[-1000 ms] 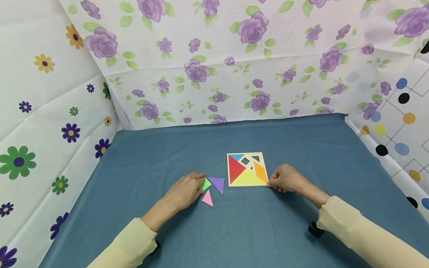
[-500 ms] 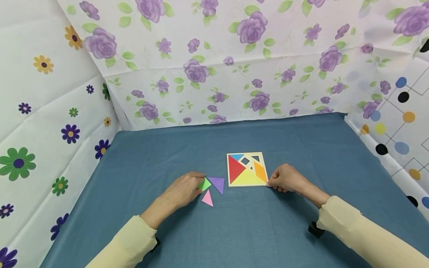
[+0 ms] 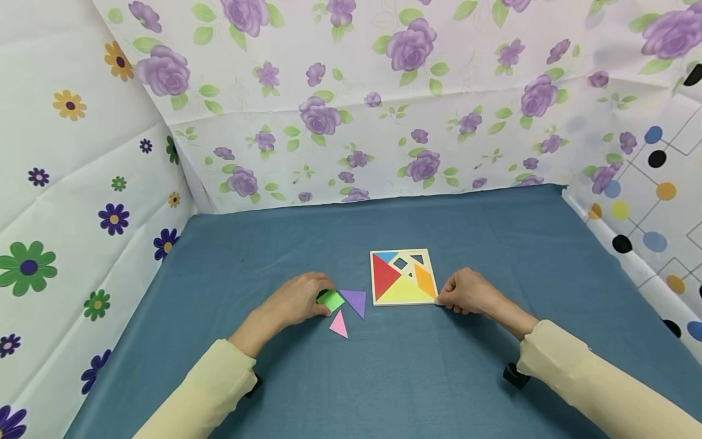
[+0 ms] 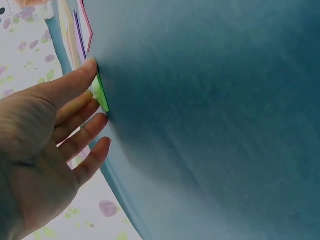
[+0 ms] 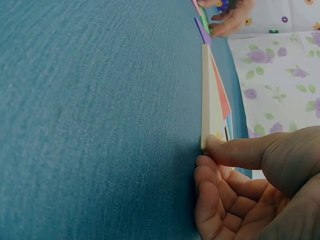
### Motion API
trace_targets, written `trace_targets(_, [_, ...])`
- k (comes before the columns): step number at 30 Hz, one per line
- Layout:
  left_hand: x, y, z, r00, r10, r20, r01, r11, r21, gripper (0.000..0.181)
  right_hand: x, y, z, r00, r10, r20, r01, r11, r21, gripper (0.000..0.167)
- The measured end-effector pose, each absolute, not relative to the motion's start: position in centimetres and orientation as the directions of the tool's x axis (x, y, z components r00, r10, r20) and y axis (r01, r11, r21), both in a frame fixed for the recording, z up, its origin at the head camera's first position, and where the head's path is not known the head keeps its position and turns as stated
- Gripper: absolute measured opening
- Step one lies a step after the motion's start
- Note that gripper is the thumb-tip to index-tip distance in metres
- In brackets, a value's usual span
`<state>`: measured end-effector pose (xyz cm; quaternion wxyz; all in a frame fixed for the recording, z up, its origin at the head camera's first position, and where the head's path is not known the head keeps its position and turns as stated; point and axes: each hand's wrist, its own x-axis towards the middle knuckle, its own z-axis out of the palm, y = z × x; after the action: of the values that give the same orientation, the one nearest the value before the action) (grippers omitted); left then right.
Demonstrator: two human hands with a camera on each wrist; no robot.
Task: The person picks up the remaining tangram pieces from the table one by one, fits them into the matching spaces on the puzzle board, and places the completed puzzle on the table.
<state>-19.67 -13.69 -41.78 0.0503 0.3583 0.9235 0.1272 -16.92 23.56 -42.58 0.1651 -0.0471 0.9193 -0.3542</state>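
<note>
In the head view, my left hand (image 3: 296,300) has thumb and fingers at opposite edges of a green square tangram piece (image 3: 331,300). The left wrist view shows that green piece (image 4: 101,92) edge-on between thumb and fingers, low over the cloth. Beside it lie a purple triangle (image 3: 355,302) and a pink triangle (image 3: 339,325). My right hand (image 3: 468,292) grips the near right corner of a wooden tangram board (image 3: 375,286); the thumb on the corner shows in the right wrist view. Red, yellow, blue and orange pieces fill parts of the board; several openings show dark cloth.
A blue-grey cloth (image 3: 285,250) covers the table. Behind it hangs a white sheet with purple roses (image 3: 320,116). Patterned sheets also stand at the left (image 3: 71,183) and right (image 3: 652,201) sides.
The left hand's fingers have lifted and spread slightly, so more of the green square shows. The right hand and board hold still.
</note>
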Motion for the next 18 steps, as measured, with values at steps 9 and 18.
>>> trace_targets(9, [-20.8, -13.8, -41.5, -0.728, 0.682, -0.068, 0.641, 0.713, 0.286, 0.044, -17.0, 23.5, -42.7, -0.942, -0.201, -0.27, 0.029, 0.752, -0.659, 0.024])
trace_targets(18, [-21.7, -14.0, -41.9, -0.741, 0.655, -0.15, 0.56, 0.725, 0.402, 0.051, -17.0, 23.4, -42.6, -0.942, -0.191, -0.276, 0.038, 0.756, -0.653, 0.025])
